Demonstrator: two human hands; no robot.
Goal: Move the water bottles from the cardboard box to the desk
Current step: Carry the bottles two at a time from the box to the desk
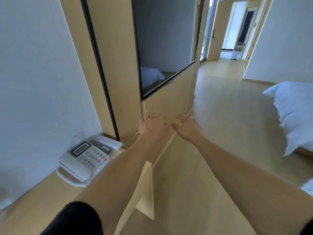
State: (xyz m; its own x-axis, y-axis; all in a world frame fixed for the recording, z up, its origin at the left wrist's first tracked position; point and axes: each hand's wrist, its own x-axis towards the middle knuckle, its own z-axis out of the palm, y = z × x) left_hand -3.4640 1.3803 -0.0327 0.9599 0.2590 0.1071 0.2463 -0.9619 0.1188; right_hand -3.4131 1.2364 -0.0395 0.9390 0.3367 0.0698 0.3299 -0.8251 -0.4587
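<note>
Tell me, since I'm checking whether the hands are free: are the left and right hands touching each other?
Cannot tell. In the head view the left hand and right hand meet near their thumbs, but blur hides any contact or gap.
</note>
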